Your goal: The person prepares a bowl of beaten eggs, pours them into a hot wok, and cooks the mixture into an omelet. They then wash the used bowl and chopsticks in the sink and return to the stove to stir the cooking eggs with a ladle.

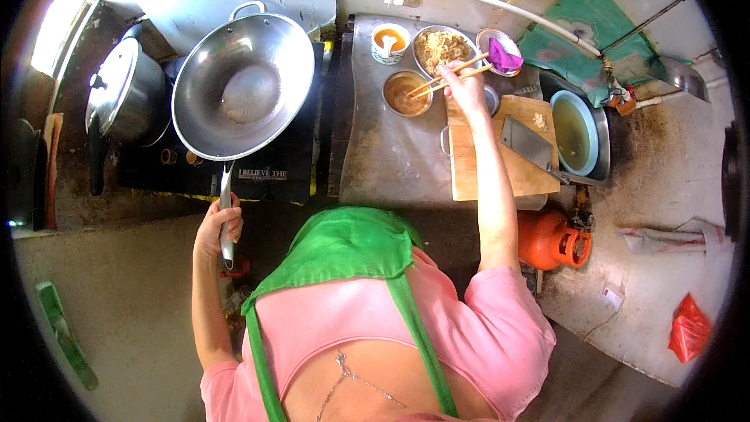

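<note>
My left hand (219, 224) grips the handle (227, 211) of a large steel wok (243, 88) over the black gas stove. The wok looks bare inside apart from some brownish stains at its bottom. Out over the counter, my right hand (463, 87) holds a pair of wooden chopsticks (454, 79). Their tips reach into a metal bowl of brown liquid (404, 92). Just beyond that hand stands a bowl heaped with pale yellowish food (440, 50). A patterned cup of orange liquid (389, 41) with a white spoon is to its left.
A cutting board (469, 170) bears a cleaver (527, 143) and chopped pale bits (539, 122). Right of it, a blue basin of water (571, 132) sits in the sink. A lidded pressure cooker (126, 91) stands at the left. An orange gas cylinder (551, 241) is beneath the counter.
</note>
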`<state>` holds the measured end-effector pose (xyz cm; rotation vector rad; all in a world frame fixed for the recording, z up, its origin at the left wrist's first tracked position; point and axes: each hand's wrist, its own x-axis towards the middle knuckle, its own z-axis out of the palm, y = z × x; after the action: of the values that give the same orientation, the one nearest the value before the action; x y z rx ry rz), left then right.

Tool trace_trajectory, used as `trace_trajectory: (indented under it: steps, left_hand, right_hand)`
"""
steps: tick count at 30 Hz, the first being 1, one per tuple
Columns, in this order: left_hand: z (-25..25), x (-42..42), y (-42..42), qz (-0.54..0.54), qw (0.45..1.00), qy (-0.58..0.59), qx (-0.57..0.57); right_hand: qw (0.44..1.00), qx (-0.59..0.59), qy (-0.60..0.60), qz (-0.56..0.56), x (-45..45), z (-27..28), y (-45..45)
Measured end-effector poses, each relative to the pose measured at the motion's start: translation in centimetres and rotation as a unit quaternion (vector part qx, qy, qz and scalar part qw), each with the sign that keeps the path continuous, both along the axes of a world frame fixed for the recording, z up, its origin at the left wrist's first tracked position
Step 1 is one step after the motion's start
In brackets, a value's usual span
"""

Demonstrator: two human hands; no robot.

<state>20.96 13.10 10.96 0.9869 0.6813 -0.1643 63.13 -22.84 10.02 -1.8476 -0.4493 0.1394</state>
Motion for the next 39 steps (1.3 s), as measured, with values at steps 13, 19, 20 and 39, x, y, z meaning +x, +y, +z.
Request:
trace_trajectory:
  steps: [13, 19, 20, 39]
  left_hand:
    - [0.2, 0.2, -0.1, 0.001, 1.000, 0.004, -0.005]
    - [0.4, 0.2, -0.2, 0.002, 1.000, 0.005, -0.001]
    - [0.5, 0.3, -0.2, 0.002, 1.000, 0.005, 0.000]
    - [0.2, 0.1, 0.0, 0.000, 1.000, 0.009, -0.012]
  right_hand:
    - [0.999, 0.034, -0.001, -0.020, -0.3, -0.3, 0.6]
    - [1.000, 0.013, -0.009, -0.016, 0.5, -0.2, -0.4]
    - [1.000, 0.024, 0.001, -0.009, 0.2, -0.2, 0.0]
    - [1.000, 0.026, -0.002, -0.010, 0.0, -0.4, 0.6]
